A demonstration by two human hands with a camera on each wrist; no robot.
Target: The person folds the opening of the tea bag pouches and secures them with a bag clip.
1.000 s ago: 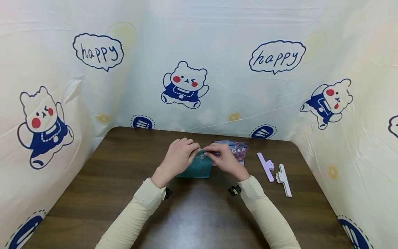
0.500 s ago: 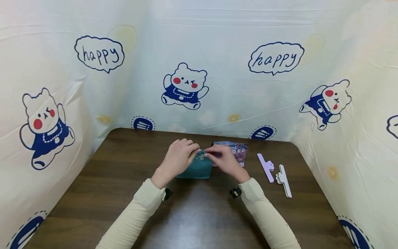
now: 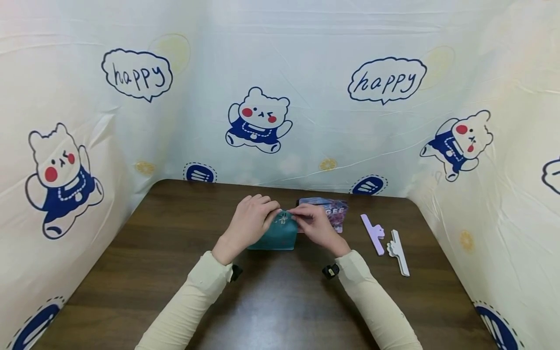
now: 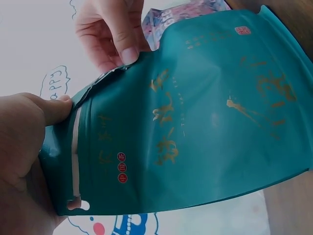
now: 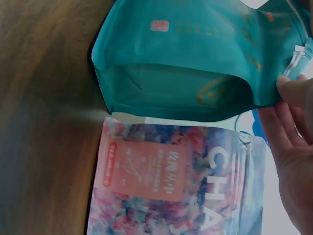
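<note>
At the head view's centre, your left hand (image 3: 250, 221) and right hand (image 3: 316, 224), fingers bent, pinch the top of the teal pouch (image 3: 276, 238), its body below and between them.

We see a teal pouch (image 3: 276, 238) with gold writing and small red marks, which stands upright on the brown table (image 3: 175, 253), just beside a floral pouch (image 3: 336, 214). At its upper edge, the left hand (image 3: 253, 221) grips it and the right hand (image 3: 316, 223) pinches it.
</note>
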